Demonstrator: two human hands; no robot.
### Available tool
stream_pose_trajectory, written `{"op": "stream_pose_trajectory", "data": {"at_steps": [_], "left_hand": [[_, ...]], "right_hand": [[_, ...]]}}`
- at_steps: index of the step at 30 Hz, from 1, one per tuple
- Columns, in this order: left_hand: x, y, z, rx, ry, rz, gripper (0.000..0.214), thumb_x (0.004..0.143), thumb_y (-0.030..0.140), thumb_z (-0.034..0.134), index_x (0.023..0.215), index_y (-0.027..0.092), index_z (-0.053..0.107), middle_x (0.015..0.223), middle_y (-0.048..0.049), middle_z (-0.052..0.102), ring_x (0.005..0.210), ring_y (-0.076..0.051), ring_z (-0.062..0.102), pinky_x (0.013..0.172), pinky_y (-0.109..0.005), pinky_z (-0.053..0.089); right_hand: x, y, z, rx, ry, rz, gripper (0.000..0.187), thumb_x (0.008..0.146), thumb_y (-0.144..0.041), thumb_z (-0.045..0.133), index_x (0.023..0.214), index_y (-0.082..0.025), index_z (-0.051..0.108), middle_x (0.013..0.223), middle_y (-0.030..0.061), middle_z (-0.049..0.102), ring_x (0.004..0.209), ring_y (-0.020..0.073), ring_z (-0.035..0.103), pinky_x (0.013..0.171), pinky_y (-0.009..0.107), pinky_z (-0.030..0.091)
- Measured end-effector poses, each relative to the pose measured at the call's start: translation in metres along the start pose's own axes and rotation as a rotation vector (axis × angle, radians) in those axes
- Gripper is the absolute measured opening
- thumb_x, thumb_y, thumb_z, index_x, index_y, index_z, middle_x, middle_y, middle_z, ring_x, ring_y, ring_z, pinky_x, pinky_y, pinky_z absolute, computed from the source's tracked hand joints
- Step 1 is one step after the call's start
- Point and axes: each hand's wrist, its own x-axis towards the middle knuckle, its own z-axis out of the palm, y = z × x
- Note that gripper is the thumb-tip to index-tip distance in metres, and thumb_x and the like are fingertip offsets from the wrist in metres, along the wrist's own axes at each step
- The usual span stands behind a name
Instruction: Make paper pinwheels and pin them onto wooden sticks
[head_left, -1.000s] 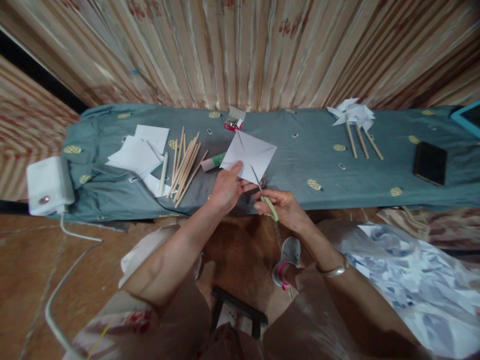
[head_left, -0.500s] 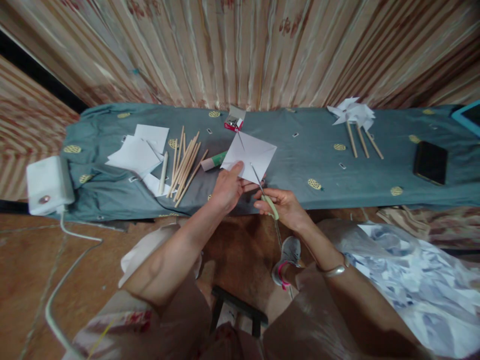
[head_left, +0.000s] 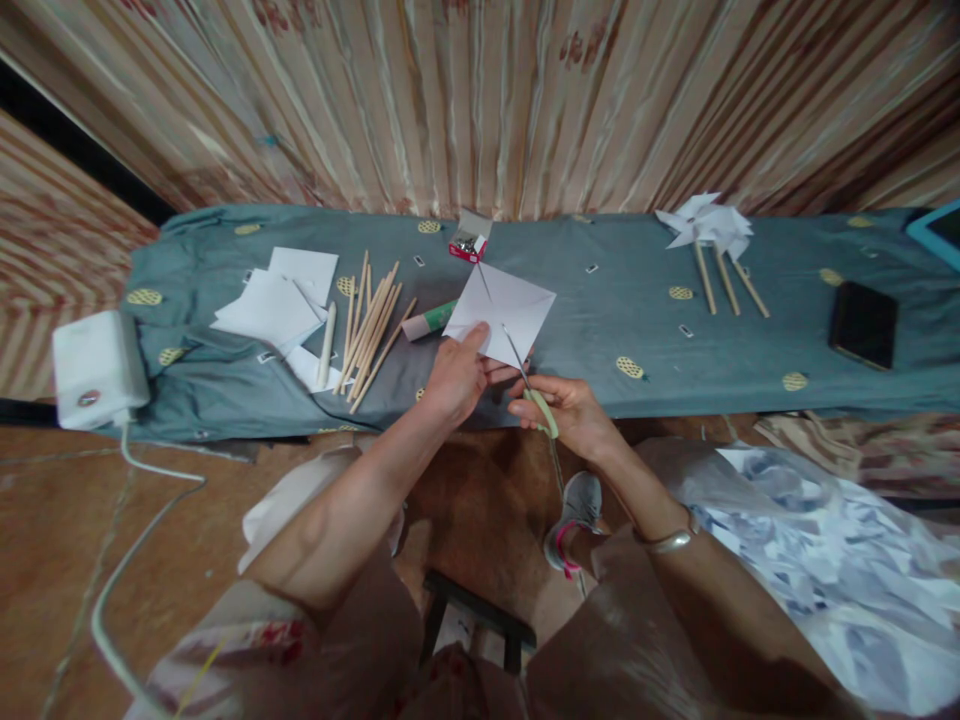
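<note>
Scissors and paper square, held over the cloth-covered table at its near edge. The scissors' long axis slants away from the person and to the left: the green handles lie at the near edge of the table, and the tips point toward the far edge. The visible blade enters at the paper's near corner and reaches toward its middle; whether the blades are parted cannot be told. The paper square, roughly equal-sided and thus without a clear long axis, is turned like a diamond, one corner toward the table's far edge; a dark line, apparently a slit, runs inward from that corner. The left hand pinches the paper at its near left side, thumb on top and fingers beneath. The right hand is curled about the green handles, its fingers gathered. The paper thus lies ahead of both hands, and the scissors lie between them, extending forward and left from the right hand. Just beyond the paper, near the table's far edge, stands an open red box of small metallic pieces. A pink-and-green tube lies just left of the paper, followed by wooden sticks and, toward the table's left end, loose white sheets. Paper pinwheels lie near the far edge, to the right.
</note>
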Motion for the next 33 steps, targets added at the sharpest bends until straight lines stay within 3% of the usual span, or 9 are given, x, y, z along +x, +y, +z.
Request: {"op": "stream_pose_trajectory", "data": {"at_steps": [8, 19, 25, 29, 33], "left_hand": [[0.002, -0.001, -0.001, 0.005, -0.019, -0.002, 0.021, 0.094, 0.024, 0.050, 0.107, 0.011, 0.058, 0.080, -0.0093, 0.075, 0.082, -0.023, 0.075, 0.087, -0.042, 0.058], [0.003, -0.001, 0.000, -0.005, 0.007, -0.013, 0.018, 0.094, 0.026, 0.052, 0.103, 0.013, 0.060, 0.076, -0.0061, 0.073, 0.076, -0.020, 0.074, 0.082, -0.038, 0.060], [0.014, 0.007, -0.006, -0.013, 0.093, 0.021, 0.012, 0.094, 0.022, 0.051, 0.099, 0.015, 0.060, 0.078, -0.0037, 0.072, 0.071, -0.016, 0.072, 0.081, -0.037, 0.060], [0.019, 0.009, -0.011, -0.026, 0.126, 0.050, 0.015, 0.094, 0.020, 0.050, 0.104, 0.014, 0.059, 0.086, -0.0061, 0.074, 0.079, -0.020, 0.073, 0.086, -0.046, 0.059], [0.021, 0.000, -0.009, -0.042, 0.142, 0.010, 0.013, 0.093, 0.019, 0.053, 0.103, 0.014, 0.060, 0.090, -0.0063, 0.073, 0.082, -0.019, 0.072, 0.092, -0.048, 0.057]], "right_hand": [[0.001, -0.001, 0.001, 0.027, 0.011, 0.014, 0.052, 0.044, -0.055, 0.090, 0.071, -0.018, 0.067, 0.053, -0.0064, 0.058, 0.048, 0.0071, 0.053, 0.049, 0.021, 0.043], [-0.002, 0.002, -0.002, -0.025, -0.023, 0.045, 0.053, 0.050, -0.055, 0.088, 0.082, -0.017, 0.068, 0.055, -0.0052, 0.061, 0.050, 0.0083, 0.054, 0.050, 0.022, 0.041], [-0.011, 0.010, -0.023, -0.305, -0.014, -0.009, 0.050, 0.060, -0.059, 0.081, 0.083, -0.017, 0.068, 0.054, -0.0042, 0.061, 0.049, 0.0105, 0.053, 0.049, 0.023, 0.037], [-0.016, 0.010, -0.041, -0.588, 0.110, -0.100, 0.049, 0.066, -0.064, 0.075, 0.082, -0.018, 0.068, 0.051, -0.0054, 0.056, 0.047, 0.0104, 0.047, 0.049, 0.024, 0.034], [-0.018, 0.000, -0.058, -0.819, 0.271, -0.122, 0.049, 0.073, -0.058, 0.071, 0.098, -0.016, 0.068, 0.058, -0.0019, 0.063, 0.052, 0.0147, 0.056, 0.055, 0.027, 0.040]]}}
